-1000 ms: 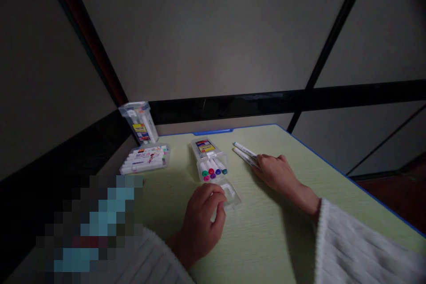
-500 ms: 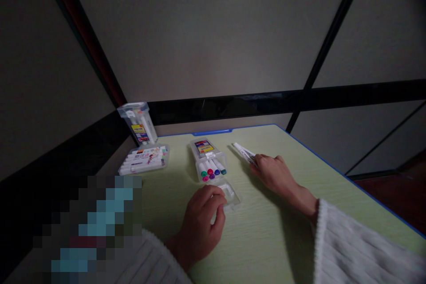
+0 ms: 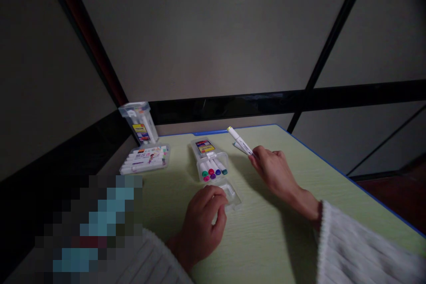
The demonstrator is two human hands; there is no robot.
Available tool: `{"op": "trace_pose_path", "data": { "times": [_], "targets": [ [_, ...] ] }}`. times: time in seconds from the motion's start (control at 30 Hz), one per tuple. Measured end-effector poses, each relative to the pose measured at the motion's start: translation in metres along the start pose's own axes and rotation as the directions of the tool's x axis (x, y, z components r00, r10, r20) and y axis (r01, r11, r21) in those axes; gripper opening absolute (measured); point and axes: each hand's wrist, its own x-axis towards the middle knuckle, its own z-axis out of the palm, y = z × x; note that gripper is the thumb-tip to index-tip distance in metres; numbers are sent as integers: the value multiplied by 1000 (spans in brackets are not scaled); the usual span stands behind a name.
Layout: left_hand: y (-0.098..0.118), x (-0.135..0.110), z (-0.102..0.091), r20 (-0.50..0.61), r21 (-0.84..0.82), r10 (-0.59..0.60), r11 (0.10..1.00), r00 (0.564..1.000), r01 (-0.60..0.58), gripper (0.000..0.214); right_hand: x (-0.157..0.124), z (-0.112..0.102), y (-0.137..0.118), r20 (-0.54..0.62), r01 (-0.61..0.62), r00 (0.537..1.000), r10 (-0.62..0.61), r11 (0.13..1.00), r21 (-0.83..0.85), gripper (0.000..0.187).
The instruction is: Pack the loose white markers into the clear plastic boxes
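Observation:
My right hand (image 3: 274,171) pinches a white marker (image 3: 240,140) with a yellow cap, lifted a little off the green table (image 3: 266,239) and pointing up-left. Another white marker (image 3: 238,146) lies on the table just beneath it. My left hand (image 3: 201,222) is curled on the clear lid (image 3: 231,193) of an open clear marker case (image 3: 209,157). That case lies flat and holds several white markers with coloured caps facing me.
A flat clear box of markers (image 3: 144,158) lies at the back left. An upright clear marker case (image 3: 140,122) stands behind it near the table corner. The table has a blue edge (image 3: 213,132); dark frame bars and grey walls stand beyond.
My right hand has picked one marker up off the table and raised it; earlier it rested on two markers lying flat. My left hand has stayed on the lid.

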Motion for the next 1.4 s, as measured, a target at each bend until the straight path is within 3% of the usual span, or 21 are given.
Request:
{"op": "trace_pose_path", "data": {
  "times": [0.33, 0.5, 0.7, 0.8, 0.9, 1.03, 1.13, 1.3, 1.4],
  "targets": [
    [-1, -2, 0, 11, -11, -24, 1000, 1000, 24, 21, -2, -1, 0, -177, 88, 982, -59, 983, 161, 21],
    [2, -1, -2, -57, 4, -37, 999, 998, 37, 30, -3, 1, 1, -224, 146, 970, -98, 967, 207, 15],
    [1, 2, 0, -250, -85, -148, 988, 957, 131, 42, -2, -2, 1, -322, 381, 901, -289, 883, 274, 7],
    [-1, 2, 1, -283, -155, -222, 971, 933, 184, 52, -3, -8, -1, -278, 464, 870, -406, 866, 186, 12],
    [-1, 0, 0, -178, -97, -214, 975, 961, 199, 45, -3, -13, -3, -220, 477, 866, -449, 874, 91, 17],
    [2, -2, -3, 5, 13, -102, 995, 995, 102, 30, -4, -12, -4, -217, 474, 861, -460, 880, 15, 16],
    [2, -2, -2, 43, 13, -80, 997, 996, 80, 22, -5, -12, -7, -239, 508, 833, -499, 861, -27, 17],
    [-1, -3, 2, 112, 29, -52, 998, 992, 49, 18, -9, -18, -14, -304, 610, 742, -597, 790, -60, 26],
    [-2, -2, 3, 121, 77, -42, 996, 992, 33, 19, -10, -19, -16, -358, 626, 719, -596, 778, -39, 24]
  ]
}}
